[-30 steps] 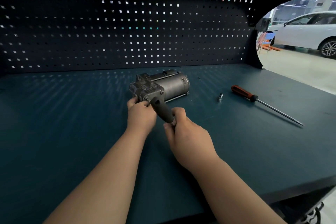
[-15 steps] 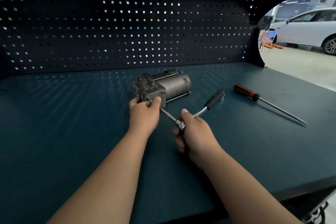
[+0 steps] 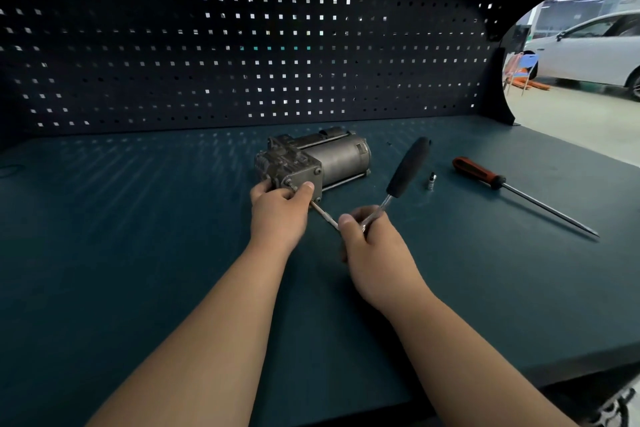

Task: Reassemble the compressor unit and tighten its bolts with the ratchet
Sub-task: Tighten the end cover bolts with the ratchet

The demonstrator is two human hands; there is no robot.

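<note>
A grey metal compressor unit [image 3: 322, 158] lies on its side on the dark teal bench [image 3: 138, 236], its blocky head toward me. My left hand [image 3: 278, 211] grips the head's near lower corner, thumb pressed against its front face. The ratchet [image 3: 405, 172] has a black foam handle that points up and to the right; its thin extension bar runs from my right hand to a bolt at the head's bottom corner. My right hand [image 3: 372, 253] holds the ratchet at its head end, fingers curled around it.
A small loose socket [image 3: 430, 181] stands just right of the ratchet handle. A red-and-black screwdriver [image 3: 519, 194] lies further right, tip toward the bench's right edge. A pegboard wall [image 3: 242, 45] closes the back. A white car [image 3: 588, 48] is parked beyond the bench.
The ratchet handle has swung from pointing toward me, over to the right, and now stands up and to the right. My left hand stayed on the compressor head.
</note>
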